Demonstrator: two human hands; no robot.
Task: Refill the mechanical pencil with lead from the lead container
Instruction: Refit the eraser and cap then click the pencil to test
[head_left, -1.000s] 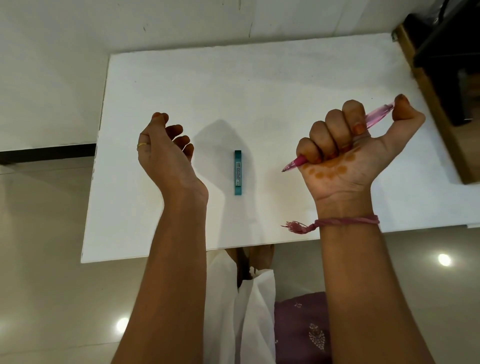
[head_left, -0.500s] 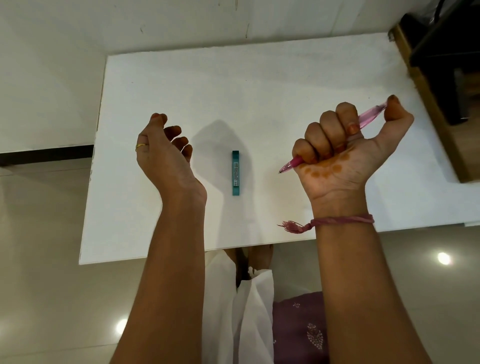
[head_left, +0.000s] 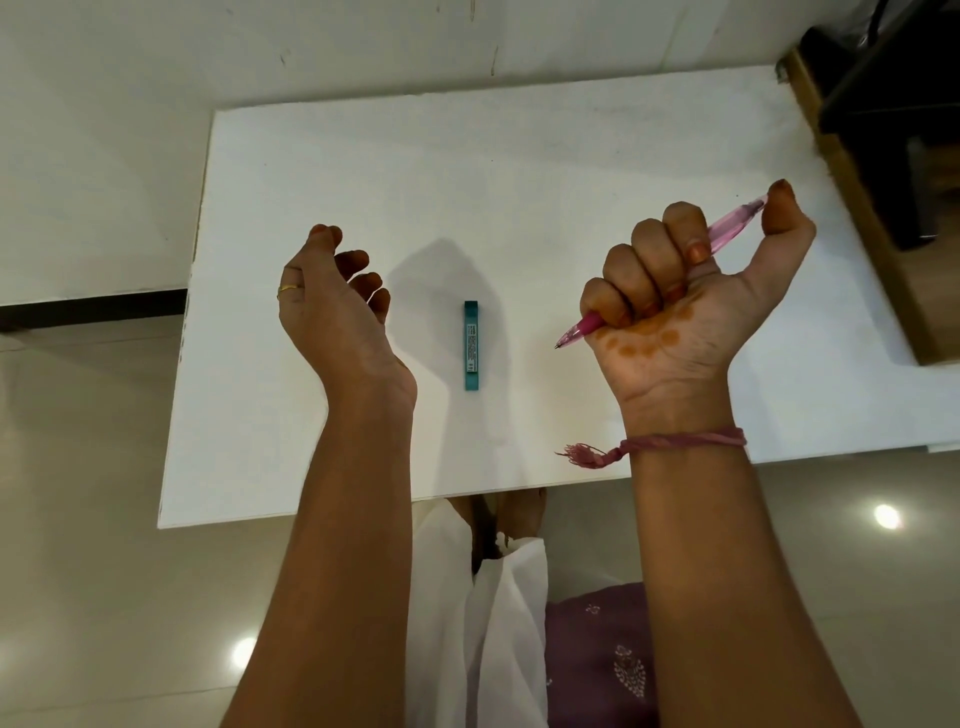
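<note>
Fingers (head_left: 647, 270) of the right hand (head_left: 691, 312) wrap tight around the pink pencil (head_left: 727, 231), with the thumb bent over its cap end; compared with a second ago the thumb sits a little closer on the cap and the fist has hardly moved, so this reads as clicking or testing the cap rather than opening it. For the task that means little progress: the pencil looks still closed, and no lead is out. Its tip pokes from under the little finger and points down and left, toward the middle of the desk (head_left: 519, 171), clear of the surface. The left hand (head_left: 332, 306) hangs loosely curled and empty, fingers half bent and touching nothing, in the same place as before, raised above the left part of the desk. Between the two hands the teal lead case (head_left: 471, 345) lies flat, lengthwise toward the near edge, untouched and apparently shut, well apart from both hands. Likely next: pulling off the cap, then reaching for the case.
</note>
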